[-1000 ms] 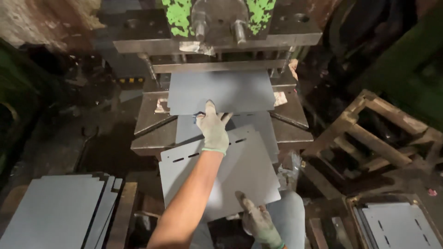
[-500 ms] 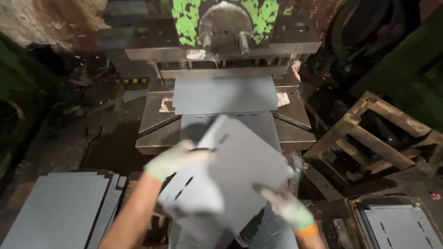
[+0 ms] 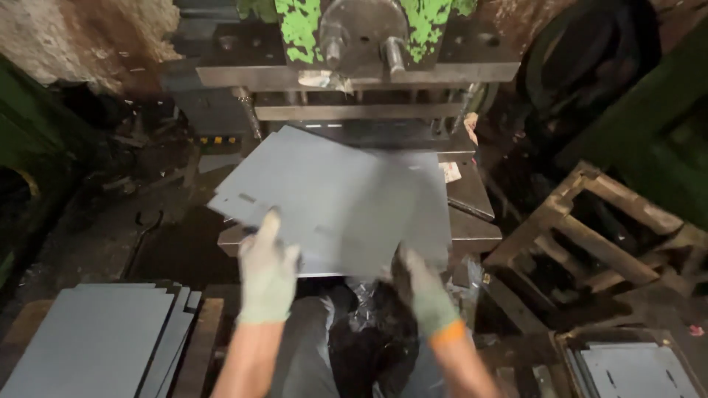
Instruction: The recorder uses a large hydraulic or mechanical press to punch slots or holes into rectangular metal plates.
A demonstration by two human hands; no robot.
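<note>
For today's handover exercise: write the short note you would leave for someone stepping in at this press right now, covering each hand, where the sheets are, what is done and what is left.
Left hand: gloved, gripping the near left edge of the grey slotted sheet.
Right hand: gloved, holding the sheet's near right edge.
Sheet: tilted, in the air over the press bed, under the green-painted press head; not laid flat.
Done: slotted sheets lie in the crate at lower right.
Left: a stack of plain sheets waits at lower left; the held sheet is not yet set down.
</note>
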